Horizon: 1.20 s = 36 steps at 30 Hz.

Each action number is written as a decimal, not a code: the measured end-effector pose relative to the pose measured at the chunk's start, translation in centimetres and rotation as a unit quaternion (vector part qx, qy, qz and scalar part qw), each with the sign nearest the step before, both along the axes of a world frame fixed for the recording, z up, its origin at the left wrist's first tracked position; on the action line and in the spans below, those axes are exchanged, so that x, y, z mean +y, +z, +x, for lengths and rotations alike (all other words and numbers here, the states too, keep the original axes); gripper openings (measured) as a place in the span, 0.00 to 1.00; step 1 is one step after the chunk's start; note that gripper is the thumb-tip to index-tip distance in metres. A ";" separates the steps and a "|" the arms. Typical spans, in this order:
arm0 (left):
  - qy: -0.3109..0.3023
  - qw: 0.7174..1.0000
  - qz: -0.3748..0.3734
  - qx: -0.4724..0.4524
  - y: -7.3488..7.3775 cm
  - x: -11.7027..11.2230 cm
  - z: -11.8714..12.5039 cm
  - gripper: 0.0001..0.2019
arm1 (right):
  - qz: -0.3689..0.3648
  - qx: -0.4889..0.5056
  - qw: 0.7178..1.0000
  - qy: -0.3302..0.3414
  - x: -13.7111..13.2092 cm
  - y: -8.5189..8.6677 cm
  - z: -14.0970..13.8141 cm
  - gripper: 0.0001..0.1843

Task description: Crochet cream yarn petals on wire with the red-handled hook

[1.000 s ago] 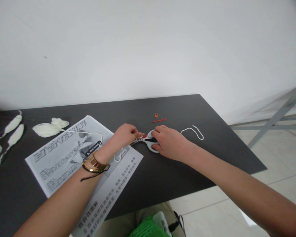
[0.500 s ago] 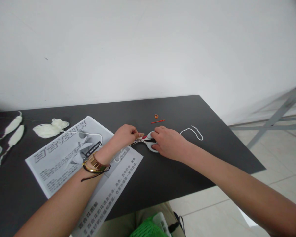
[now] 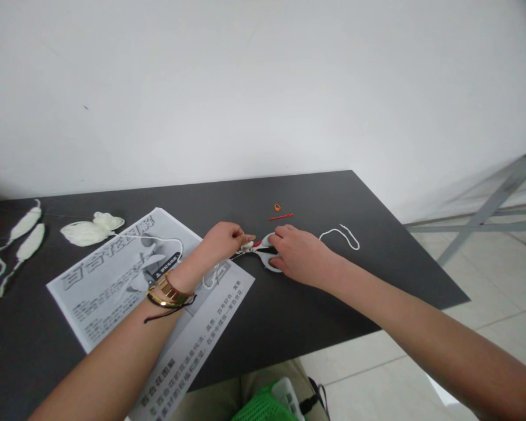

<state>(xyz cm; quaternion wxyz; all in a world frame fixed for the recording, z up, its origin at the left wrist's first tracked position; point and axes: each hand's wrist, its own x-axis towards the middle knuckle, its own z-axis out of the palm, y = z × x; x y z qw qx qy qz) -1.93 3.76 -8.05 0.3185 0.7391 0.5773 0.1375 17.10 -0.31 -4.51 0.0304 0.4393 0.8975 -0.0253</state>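
My left hand (image 3: 221, 241) has its thumb and fingers pinched together on a small bit of white yarn (image 3: 248, 245), mostly hidden by the fingertips. Right beside it lie the scissors (image 3: 274, 263) with pale grey handles, blades pointing left toward my left hand. Curled fingers of my right hand (image 3: 300, 251) are on the scissor handles. Something red (image 3: 257, 244) shows between the left fingertips and the upper handle; its kind is unclear. From a white yarn piece (image 3: 85, 232) at the left, a strand (image 3: 158, 238) runs over the printed sheet (image 3: 100, 292) toward my left wrist.
Behind my right hand lie an orange stitch marker (image 3: 277, 207) and a red needle (image 3: 281, 216). A loose yarn end (image 3: 350, 237) curls to the right. Two white yarn pieces (image 3: 30, 242) rest at far left. The black table (image 3: 333, 327) meets a white wall.
Both hands stay practically where they were by the scissors. The view has shifted very slightly; nothing else visibly moved.
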 end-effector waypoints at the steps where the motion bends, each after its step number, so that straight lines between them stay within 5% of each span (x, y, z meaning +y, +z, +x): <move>1: 0.001 1.000 0.001 -0.003 0.1 0.0 -0.1 0.19 | 0.001 0.001 1.000 -0.001 0.0 0.0 0.0 0.12; 14: -0.021 1.000 0.004 -0.017 -0.2 0.1 -0.8 0.18 | -0.007 -0.007 1.000 -0.010 -0.2 0.0 -0.1 0.12; 25: -0.170 0.984 -0.013 -0.055 1.3 0.1 -2.7 0.09 | 0.007 0.006 1.000 -0.009 -0.4 -0.1 0.2 0.12; 36: -0.172 0.983 0.016 -0.060 -0.2 0.3 -2.6 0.06 | -0.002 -0.006 1.000 -0.007 -0.5 0.2 0.0 0.12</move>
